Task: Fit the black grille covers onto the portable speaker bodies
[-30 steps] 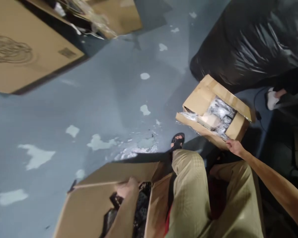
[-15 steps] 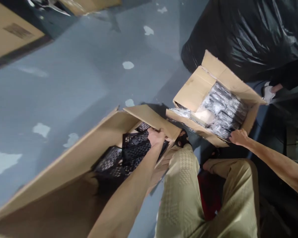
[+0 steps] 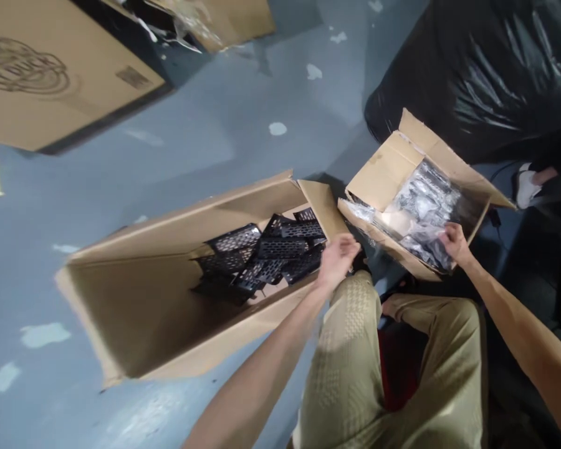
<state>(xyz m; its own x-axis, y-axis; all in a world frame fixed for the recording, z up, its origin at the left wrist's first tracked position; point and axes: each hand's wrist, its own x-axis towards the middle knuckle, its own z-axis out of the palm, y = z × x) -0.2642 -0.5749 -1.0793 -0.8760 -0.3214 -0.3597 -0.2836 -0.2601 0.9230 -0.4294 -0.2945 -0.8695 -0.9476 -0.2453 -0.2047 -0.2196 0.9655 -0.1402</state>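
My left hand (image 3: 340, 257) hovers at the near right corner of the long cardboard box (image 3: 121, 265), beside its raised end flap (image 3: 325, 209). Its fingers are curled together and nothing shows in them. Inside that box, several black perforated parts (image 3: 280, 249) lie in a loose heap at the right end. My right hand (image 3: 454, 243) is closed on clear plastic wrap (image 3: 432, 234) in the smaller open carton (image 3: 378, 171). More dark pieces in clear plastic (image 3: 423, 187) fill this carton; their exact shape is hidden by the wrap.
A large black plastic-covered bulk (image 3: 472, 81) stands behind the smaller carton. Another person's foot in a white shoe (image 3: 527, 186) is at its right. A big printed carton (image 3: 75, 81) stands at the upper left on the grey floor (image 3: 215, 118). My knees are close below both boxes.
My left hand has come up off the black perforated parts and moved right, to the box corner. My right hand has gone from the carton's edge onto the plastic wrap inside. The view has shifted.
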